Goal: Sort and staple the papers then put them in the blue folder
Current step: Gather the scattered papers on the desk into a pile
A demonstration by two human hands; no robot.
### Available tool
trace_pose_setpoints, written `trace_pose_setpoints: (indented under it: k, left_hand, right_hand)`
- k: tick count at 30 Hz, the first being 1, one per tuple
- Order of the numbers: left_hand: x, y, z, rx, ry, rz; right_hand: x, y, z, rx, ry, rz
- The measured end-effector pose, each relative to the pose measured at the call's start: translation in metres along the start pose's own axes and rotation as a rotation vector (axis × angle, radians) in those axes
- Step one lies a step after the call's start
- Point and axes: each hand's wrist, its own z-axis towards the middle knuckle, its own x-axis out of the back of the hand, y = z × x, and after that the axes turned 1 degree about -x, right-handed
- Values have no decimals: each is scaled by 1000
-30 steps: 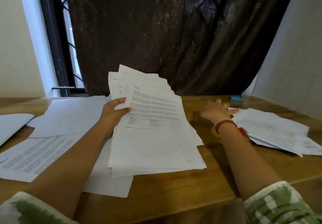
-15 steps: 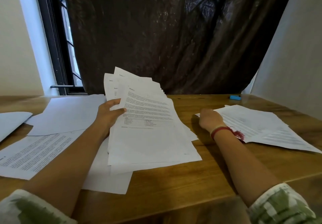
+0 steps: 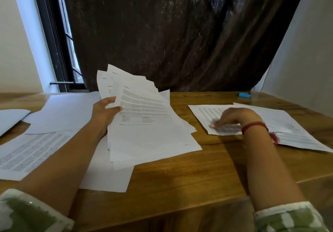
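My left hand (image 3: 103,113) grips a fanned stack of printed papers (image 3: 149,132) by its left edge, thumb on the top page; the stack's lower end rests on the wooden table (image 3: 198,174). My right hand (image 3: 232,118), blurred and wearing a red thread bracelet, rests with its fingers on the near left part of a second pile of printed sheets (image 3: 288,129) lying flat on the right. A small blue stapler (image 3: 244,95) lies at the table's back right. A pale blue folder (image 3: 10,120) pokes in at the far left edge.
Loose sheets cover the left side: blank ones (image 3: 63,112) behind my left hand, a printed page (image 3: 30,152) under my forearm, another blank sheet (image 3: 108,174) below the held stack. A dark curtain (image 3: 180,33) hangs behind the table, with a window at the left.
The right pile, which was shifting a second ago, now lies flat. My right hand has come down onto its near left corner. My left hand keeps holding the fanned stack.
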Motion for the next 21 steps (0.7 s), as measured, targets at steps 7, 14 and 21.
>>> trace_pose_setpoints:
  k: [7,14,21]
  left_hand:
    - [-1,0,-1,11,8,26]
    - [-2,0,-4,4,4,32]
    - [-3,-5,5,-26,36,104]
  right_hand:
    - [-15,-45,-11,368,59,208]
    - [-37,-40,-5,512,99,167]
    - [-35,-57,-14,624,39,144]
